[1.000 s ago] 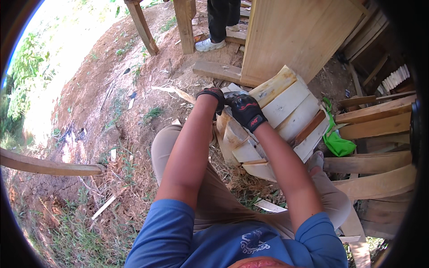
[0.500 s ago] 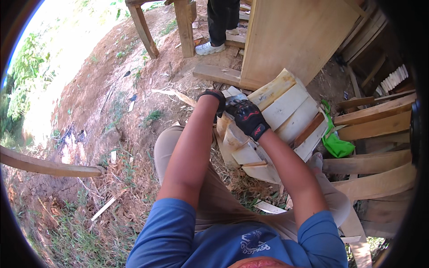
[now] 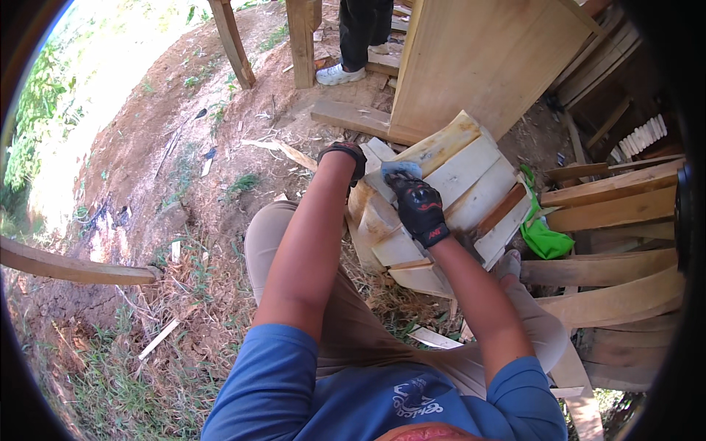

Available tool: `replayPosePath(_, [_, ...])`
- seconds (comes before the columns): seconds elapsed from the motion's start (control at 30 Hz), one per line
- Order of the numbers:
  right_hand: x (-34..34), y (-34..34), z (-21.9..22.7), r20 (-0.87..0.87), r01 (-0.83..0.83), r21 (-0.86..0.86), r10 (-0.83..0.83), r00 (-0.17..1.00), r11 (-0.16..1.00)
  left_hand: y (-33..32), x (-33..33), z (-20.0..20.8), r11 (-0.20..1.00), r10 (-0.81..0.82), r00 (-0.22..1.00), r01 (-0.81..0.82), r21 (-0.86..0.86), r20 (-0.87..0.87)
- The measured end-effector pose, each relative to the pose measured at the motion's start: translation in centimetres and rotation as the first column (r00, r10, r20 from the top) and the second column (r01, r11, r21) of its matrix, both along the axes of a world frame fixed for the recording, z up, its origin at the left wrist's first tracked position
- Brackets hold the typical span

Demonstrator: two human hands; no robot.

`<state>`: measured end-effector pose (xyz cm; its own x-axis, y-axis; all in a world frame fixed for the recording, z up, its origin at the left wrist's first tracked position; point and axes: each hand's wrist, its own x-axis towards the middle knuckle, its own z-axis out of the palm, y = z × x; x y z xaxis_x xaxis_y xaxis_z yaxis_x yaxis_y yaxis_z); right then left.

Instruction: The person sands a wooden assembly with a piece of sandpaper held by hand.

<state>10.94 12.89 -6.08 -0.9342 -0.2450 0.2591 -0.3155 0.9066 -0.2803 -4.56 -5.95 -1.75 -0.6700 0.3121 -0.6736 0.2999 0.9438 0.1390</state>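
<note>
The panel (image 3: 460,173) of pale slats sits tilted in front of me, between the bent legs and the big board (image 3: 485,66). On its upper left part lies a blue-grey pad (image 3: 401,170). My right hand (image 3: 418,202) meets the pad's near edge; over the feed I can't tell whether those fingers close on it or only press. If they only press, the pad could skid off one of the uneven slat edges and knuckles could strike wood. My left hand (image 3: 356,158) is at the panel's left end, its fingers hidden, so I can't judge its grip; a loose one might let the panel rock under a hard push. Just beside its right edge, the green bag (image 3: 544,239) could snag if the panel slid that way.
</note>
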Motion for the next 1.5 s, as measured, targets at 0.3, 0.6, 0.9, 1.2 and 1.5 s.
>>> replayPosePath(0.3, [-7.9, -4.1, 1.8, -0.187, -0.112, -0.055, 0.100, 0.977, 0.992, -0.3, -0.2, -0.1, 0.995, 0.075, 0.997, -0.076, 0.060, 0.025])
replayPosePath(0.6, [-7.2, -2.4, 1.2, 0.149, -0.238, 0.135, 0.217, 0.965, 0.962, 0.2, 0.2, 2.0, 0.999, -0.048, 0.998, 0.048, -0.011, 0.027])
replayPosePath(0.9, [-0.1, 1.4, 0.3, -0.052, -0.239, 0.201, 0.254, 0.966, 0.950, 0.8, -0.9, -0.9, 0.999, 0.031, 0.999, -0.030, -0.012, 0.040])
replayPosePath(1.2, [3.9, -1.3, -1.4, -0.146, -0.026, 0.130, 0.045, 0.988, 0.991, 1.1, -0.1, 4.2, 0.998, -0.020, 0.996, 0.025, 0.065, -0.089])
replayPosePath(1.5, [1.6, -2.6, -0.6, 0.001, -0.127, 0.042, 0.127, 0.992, 0.991, -1.0, -1.1, 2.5, 0.989, -0.073, 0.985, 0.092, 0.118, -0.154])
